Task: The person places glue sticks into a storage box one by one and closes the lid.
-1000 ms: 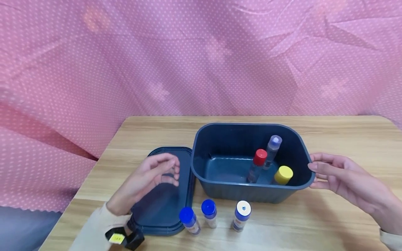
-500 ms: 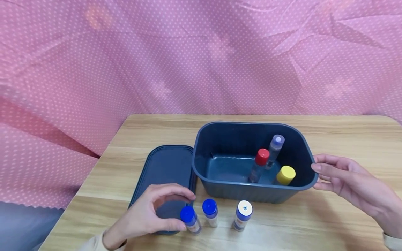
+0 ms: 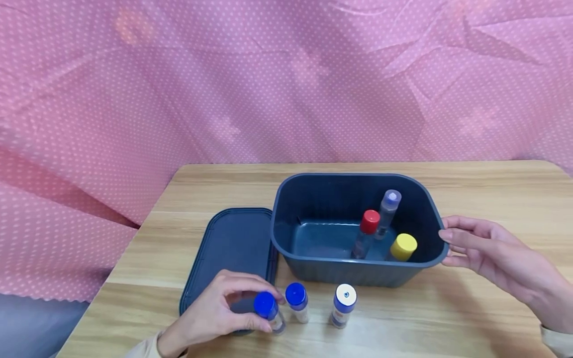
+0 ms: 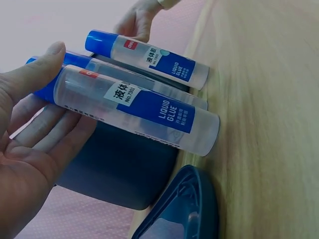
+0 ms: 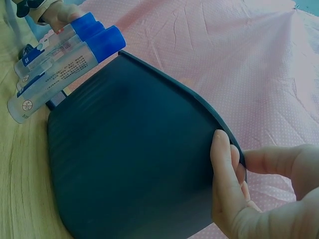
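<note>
My left hand has its thumb and fingers around the leftmost blue-capped liquid glue bottle, which stands upright on the table. The left wrist view shows the thumb on one side of this glue bottle near the cap and the fingers on the other. Just right of it stand a second blue-capped glue bottle and one with a white-topped blue cap. My right hand pinches the right rim of a dark blue box; the right wrist view shows thumb and fingers at the box's edge.
Inside the box, toward its right, stand a red-capped bottle, a yellow-capped one and a clear one with a pale violet top. The dark blue lid lies left of the box on the wooden table. Pink dotted cloth hangs behind.
My left hand has come down and toward me from over the lid, and its thumb and fingers have closed around the leftmost glue bottle. The right hand has stayed at the box rim.
</note>
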### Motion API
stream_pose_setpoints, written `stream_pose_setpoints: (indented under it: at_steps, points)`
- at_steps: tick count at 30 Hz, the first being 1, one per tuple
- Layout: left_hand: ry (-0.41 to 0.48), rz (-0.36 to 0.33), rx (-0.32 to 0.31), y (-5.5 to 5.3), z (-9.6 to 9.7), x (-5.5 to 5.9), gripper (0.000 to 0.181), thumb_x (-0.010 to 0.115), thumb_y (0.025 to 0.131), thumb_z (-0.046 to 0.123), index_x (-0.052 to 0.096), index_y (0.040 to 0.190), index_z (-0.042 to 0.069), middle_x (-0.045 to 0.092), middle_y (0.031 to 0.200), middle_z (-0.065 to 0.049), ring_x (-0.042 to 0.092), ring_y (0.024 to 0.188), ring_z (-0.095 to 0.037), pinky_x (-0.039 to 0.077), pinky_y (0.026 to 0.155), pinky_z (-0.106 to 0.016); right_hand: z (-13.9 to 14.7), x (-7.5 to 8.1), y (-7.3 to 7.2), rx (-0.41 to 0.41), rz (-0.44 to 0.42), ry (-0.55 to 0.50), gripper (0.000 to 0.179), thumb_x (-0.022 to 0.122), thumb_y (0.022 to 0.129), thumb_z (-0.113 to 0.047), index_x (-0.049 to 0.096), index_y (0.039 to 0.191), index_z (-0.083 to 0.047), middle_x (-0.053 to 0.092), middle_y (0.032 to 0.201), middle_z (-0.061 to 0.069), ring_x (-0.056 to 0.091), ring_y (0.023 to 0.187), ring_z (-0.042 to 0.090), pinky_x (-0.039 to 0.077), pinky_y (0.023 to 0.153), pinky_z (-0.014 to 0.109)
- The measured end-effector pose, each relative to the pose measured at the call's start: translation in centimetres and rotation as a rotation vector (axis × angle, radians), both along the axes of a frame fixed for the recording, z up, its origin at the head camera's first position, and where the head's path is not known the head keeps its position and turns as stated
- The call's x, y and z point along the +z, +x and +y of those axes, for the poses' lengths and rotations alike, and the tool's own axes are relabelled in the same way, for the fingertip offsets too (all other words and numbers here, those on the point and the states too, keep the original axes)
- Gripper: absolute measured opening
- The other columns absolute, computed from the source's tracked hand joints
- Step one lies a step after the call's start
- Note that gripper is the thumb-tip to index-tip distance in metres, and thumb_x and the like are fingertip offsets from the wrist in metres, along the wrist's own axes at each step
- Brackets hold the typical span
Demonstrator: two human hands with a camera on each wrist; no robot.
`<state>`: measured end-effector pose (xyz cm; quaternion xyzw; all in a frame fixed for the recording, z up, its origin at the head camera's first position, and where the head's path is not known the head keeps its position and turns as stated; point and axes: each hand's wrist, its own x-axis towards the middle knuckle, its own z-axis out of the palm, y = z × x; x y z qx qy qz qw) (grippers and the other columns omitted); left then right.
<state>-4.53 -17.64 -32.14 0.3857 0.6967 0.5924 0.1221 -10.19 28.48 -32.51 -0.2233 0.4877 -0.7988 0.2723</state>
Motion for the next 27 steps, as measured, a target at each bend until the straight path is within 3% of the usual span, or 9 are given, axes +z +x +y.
stream_pose_setpoints:
  at_steps: [8, 17, 19, 25, 27]
  points:
    - [-0.092, 0.127, 0.067, 0.0, -0.1, 0.2, 0.03, 0.076, 0.081, 0.003, 0.07, 0.111, 0.005, 0.072, 0.105, -0.004, 0.07, 0.093, -0.017, 0.057, 0.079, -0.035, -0.1, 0.0, 0.0, 0.001, -0.01, -0.008, 0.041, 0.022, 0.1, 0.011, 0.056, 0.121, 0.003, 0.062, 0.114, 0.009, 0.064, 0.103, 0.021, 0.051, 0.092, 0.039]
    - [-0.074, 0.183, 0.092, 0.3, -0.5, 1.1, 0.032, 0.076, 0.08, 0.001, 0.07, 0.111, 0.005, 0.072, 0.105, -0.005, 0.07, 0.092, -0.02, 0.058, 0.077, -0.036, -0.4, 0.0, -0.2, 0.022, -0.007, -0.027, 0.041, 0.02, 0.1, 0.012, 0.055, 0.12, 0.004, 0.063, 0.113, 0.01, 0.065, 0.102, 0.022, 0.052, 0.091, 0.038]
    - [-0.066, 0.172, 0.104, 0.2, -0.7, 1.4, 0.033, 0.075, 0.081, -0.001, 0.069, 0.112, 0.005, 0.072, 0.105, -0.006, 0.07, 0.092, -0.021, 0.058, 0.078, -0.037, -0.4, 0.0, -0.2, 0.024, -0.009, -0.028, 0.041, 0.02, 0.1, 0.012, 0.055, 0.12, 0.004, 0.063, 0.112, 0.01, 0.065, 0.101, 0.022, 0.052, 0.09, 0.038]
    - [-0.005, 0.043, 0.114, 0.0, -0.9, 2.3, 0.037, 0.071, 0.081, -0.009, 0.066, 0.116, 0.001, 0.071, 0.107, -0.011, 0.069, 0.097, -0.026, 0.056, 0.083, -0.04, -0.2, 0.0, -0.1, 0.022, 0.0, -0.015, 0.042, 0.02, 0.1, 0.012, 0.055, 0.12, 0.003, 0.063, 0.112, 0.01, 0.064, 0.102, 0.022, 0.052, 0.091, 0.038]
    - [0.002, 0.035, 0.119, -0.2, -0.9, 2.6, 0.038, 0.071, 0.081, -0.01, 0.066, 0.117, 0.0, 0.071, 0.106, -0.011, 0.069, 0.098, -0.027, 0.056, 0.084, -0.04, -0.2, 0.0, -0.2, 0.024, 0.006, -0.012, 0.042, 0.02, 0.1, 0.012, 0.055, 0.121, 0.004, 0.063, 0.113, 0.01, 0.064, 0.103, 0.022, 0.051, 0.092, 0.038]
